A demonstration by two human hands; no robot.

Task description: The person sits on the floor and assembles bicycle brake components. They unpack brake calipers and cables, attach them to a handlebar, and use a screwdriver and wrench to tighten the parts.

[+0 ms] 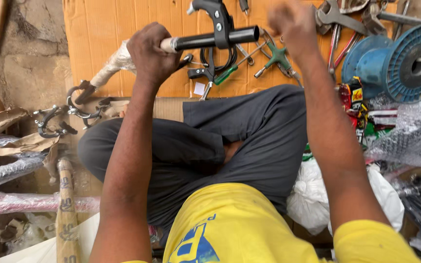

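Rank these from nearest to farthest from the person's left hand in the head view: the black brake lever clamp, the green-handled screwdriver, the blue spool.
1. Black brake lever clamp: on the handlebar tube that the left hand grips, just to its right.
2. Green-handled screwdriver: on the cardboard, lower right of the hand.
3. Blue spool: far right edge.

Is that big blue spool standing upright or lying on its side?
On its side: the blue spool lies on the ground with its round flange and centre hole facing the camera, beside the tools.
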